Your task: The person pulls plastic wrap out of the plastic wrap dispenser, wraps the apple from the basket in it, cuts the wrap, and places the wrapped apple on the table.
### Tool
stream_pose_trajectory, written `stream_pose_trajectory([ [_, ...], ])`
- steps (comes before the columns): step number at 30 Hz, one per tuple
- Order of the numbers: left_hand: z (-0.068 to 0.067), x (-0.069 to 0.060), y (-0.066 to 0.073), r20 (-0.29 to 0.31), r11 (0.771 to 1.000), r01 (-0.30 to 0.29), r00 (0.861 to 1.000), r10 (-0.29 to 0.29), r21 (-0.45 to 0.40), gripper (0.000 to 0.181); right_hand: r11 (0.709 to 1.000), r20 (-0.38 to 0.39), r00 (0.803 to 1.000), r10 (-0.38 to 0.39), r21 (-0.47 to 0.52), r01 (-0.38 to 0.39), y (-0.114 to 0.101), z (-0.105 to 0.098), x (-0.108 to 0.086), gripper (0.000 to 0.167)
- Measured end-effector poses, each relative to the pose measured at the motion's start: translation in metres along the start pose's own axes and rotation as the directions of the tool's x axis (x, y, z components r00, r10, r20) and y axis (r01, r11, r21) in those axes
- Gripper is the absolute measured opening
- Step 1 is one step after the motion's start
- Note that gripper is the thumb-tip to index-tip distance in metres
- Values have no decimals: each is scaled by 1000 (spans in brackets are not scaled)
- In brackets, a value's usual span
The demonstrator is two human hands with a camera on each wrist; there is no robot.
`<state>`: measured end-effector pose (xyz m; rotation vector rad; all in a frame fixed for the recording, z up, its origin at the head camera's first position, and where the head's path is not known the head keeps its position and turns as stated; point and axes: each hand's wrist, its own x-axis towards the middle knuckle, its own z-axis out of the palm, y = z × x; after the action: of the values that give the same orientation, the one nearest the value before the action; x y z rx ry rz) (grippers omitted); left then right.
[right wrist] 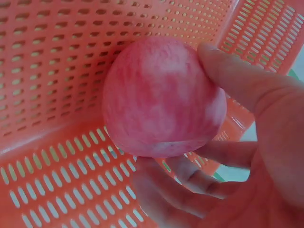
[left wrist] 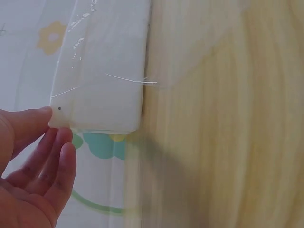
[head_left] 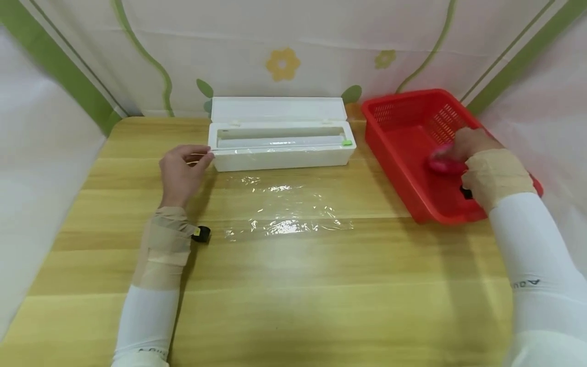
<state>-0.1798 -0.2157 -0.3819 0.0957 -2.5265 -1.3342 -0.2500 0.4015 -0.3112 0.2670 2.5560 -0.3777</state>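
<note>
In the head view the left hand (head_left: 180,175) pinches the front left corner of a white box (head_left: 279,159), whose lid stands raised at the back. A roll (head_left: 284,141) lies inside, and clear film (head_left: 289,204) stretches from it over the front edge onto the table. The left wrist view shows thumb and fingertips on the box's corner (left wrist: 102,104). My right hand (head_left: 474,145) is inside the red basket (head_left: 399,171), gripping a pinkish-red apple-like fruit (right wrist: 164,95) between thumb and fingers.
A wooden table (head_left: 293,306) lies under everything. Behind it hangs a pale cloth (head_left: 321,61) with flowers and green stripes. A green tab (head_left: 347,143) sits at the box's front right corner, close to the basket.
</note>
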Motion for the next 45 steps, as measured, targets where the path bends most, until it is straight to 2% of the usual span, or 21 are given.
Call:
stream_pose_trajectory([
  [5, 9, 2, 3, 24, 999, 0, 1000, 1, -33, 27, 1000, 19, 1000, -16, 0, 16, 12, 4, 5, 111],
  [8, 13, 3, 5, 26, 999, -12, 1000, 13, -42, 27, 1000, 7, 1000, -29, -11, 29, 17, 7, 7, 118],
  [10, 14, 3, 6, 20, 999, -19, 1000, 19, -38, 26, 1000, -20, 999, -28, -14, 28, 19, 9, 7, 118],
  [16, 18, 4, 9, 21, 999, -26, 999, 27, -34, 25, 987, -131, 990, -44, -156, 23, 22, 9, -6, 120],
  [18, 20, 5, 10, 29, 999, -25, 999, 26, -40, 25, 970, -190, 980, -55, -242, 7, 19, 5, -14, 117],
  [21, 21, 6, 11, 31, 999, -26, 999, 27, -46, 25, 955, -258, 962, -91, -298, 10, 10, -3, -28, 116],
  [24, 22, 8, 13, 26, 998, -28, 999, 30, -48, 24, 954, -318, 935, -156, -294, 59, -5, -9, -43, 107],
  [27, 21, 8, 14, 22, 999, -29, 999, 29, -43, 24, 946, -343, 905, -250, -286, 152, -24, -8, -62, 93],
  [31, 21, 9, 15, 28, 999, -22, 999, 23, -36, 24, 920, -362, 861, -358, -297, 257, -58, 5, -91, 79],
  [34, 21, 11, 14, 33, 999, -16, 999, 17, -39, 24, 900, -368, 831, -417, -293, 322, -86, 17, -111, 75],
  [37, 20, 11, 14, 28, 999, -16, 999, 18, -45, 24, 874, -355, 806, -474, -300, 381, -115, 30, -126, 77],
  [40, 19, 11, 14, 18, 999, -21, 1000, 22, -45, 24, 839, -340, 770, -540, -292, 459, -142, 49, -135, 81],
  [43, 17, 11, 15, 16, 999, -21, 1000, 22, -42, 24, 794, -335, 720, -608, -279, 540, -166, 76, -139, 80],
  [45, 16, 10, 17, 14, 999, -18, 1000, 18, -40, 24, 752, -326, 677, -660, -287, 594, -179, 94, -137, 80],
])
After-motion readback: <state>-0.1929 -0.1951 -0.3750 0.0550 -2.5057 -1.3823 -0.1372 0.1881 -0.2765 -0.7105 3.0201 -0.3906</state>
